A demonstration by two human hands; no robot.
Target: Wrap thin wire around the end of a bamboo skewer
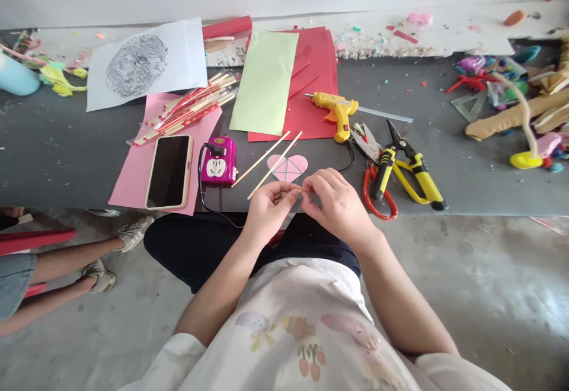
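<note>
I can't identify the tiny piece (pixel 301 189) between the fingertips (pixel 293 194). Far left of them, a blue cylinder (pixel 18 75) is cropped.

Centre: pink paper heart (pixel 293 169), apparently under a thin wooden stick (pixel 274 165). Left of centre: black rectangular phone (pixel 169 172) on pink paper sheet (pixel 132 173). Right of centre: red-handled metal scissors (pixel 370 147).

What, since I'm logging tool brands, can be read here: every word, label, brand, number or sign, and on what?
No text is legible.
Yellow hot glue gun: body marks, too small.
Purple power adapter: markings on its top, too blurred.
Wrapped chopsticks: red wrapper markings, too blurred to tell whether they are writing.
</note>
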